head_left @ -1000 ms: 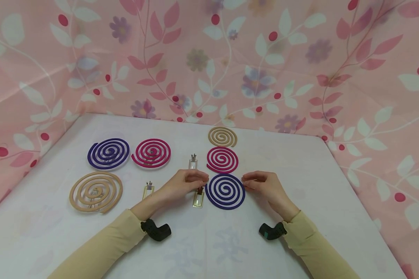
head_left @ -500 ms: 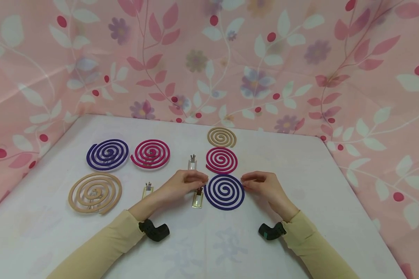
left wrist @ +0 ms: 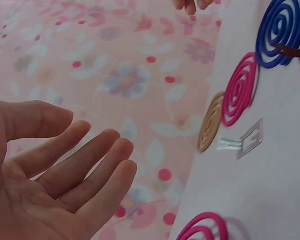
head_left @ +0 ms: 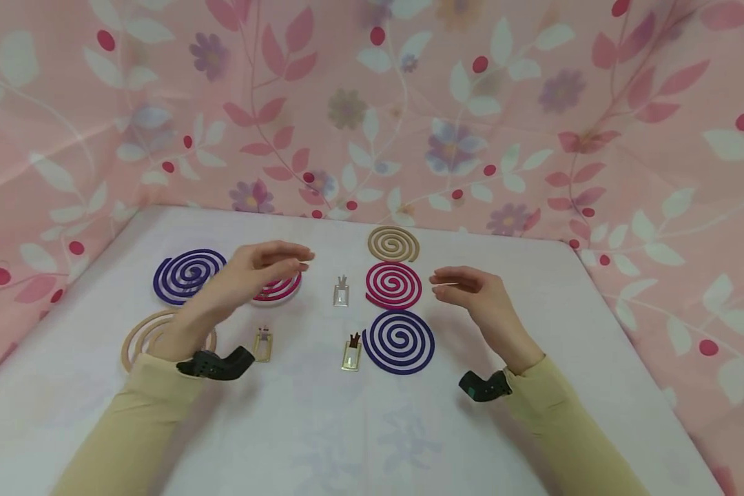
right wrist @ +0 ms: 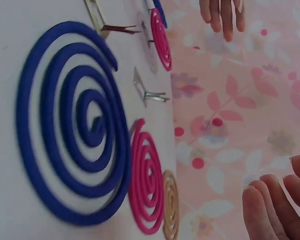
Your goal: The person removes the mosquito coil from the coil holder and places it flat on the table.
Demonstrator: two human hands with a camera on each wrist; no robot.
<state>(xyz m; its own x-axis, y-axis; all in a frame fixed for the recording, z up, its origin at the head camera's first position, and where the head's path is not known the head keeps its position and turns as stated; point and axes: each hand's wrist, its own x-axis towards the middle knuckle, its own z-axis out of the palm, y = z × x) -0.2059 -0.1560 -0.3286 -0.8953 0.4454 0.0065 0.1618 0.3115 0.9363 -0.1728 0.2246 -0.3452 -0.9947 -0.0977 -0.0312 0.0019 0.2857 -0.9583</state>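
Note:
My left hand (head_left: 238, 279) is raised over the left side, its fingers loosely extended and holding nothing. It partly covers a pink mosquito coil (head_left: 280, 292). My right hand (head_left: 482, 297) hovers right of the flat coils, fingers relaxed and gripping nothing. On the right a column of mosquito coils lies flat: tan (head_left: 393, 242) at the back, pink (head_left: 394, 281) in the middle, dark blue (head_left: 400, 337) in front. Small metal coil stands with upright prongs sit to their left: a silver one (head_left: 341, 296), one with brown prongs (head_left: 350, 357) and a gold-rimmed one (head_left: 263, 346).
At the left, a dark blue coil (head_left: 189, 273) and a tan coil (head_left: 134, 337) appear raised on stands, both partly behind my left arm. White cloth covers the table (head_left: 322, 441). A pink floral curtain (head_left: 347, 110) hangs behind it.
Both hands have left the sides of the flat blue coil. The left rose and moved left, over the raised pink coil; the right lifted slightly back and away. The coils stayed put.

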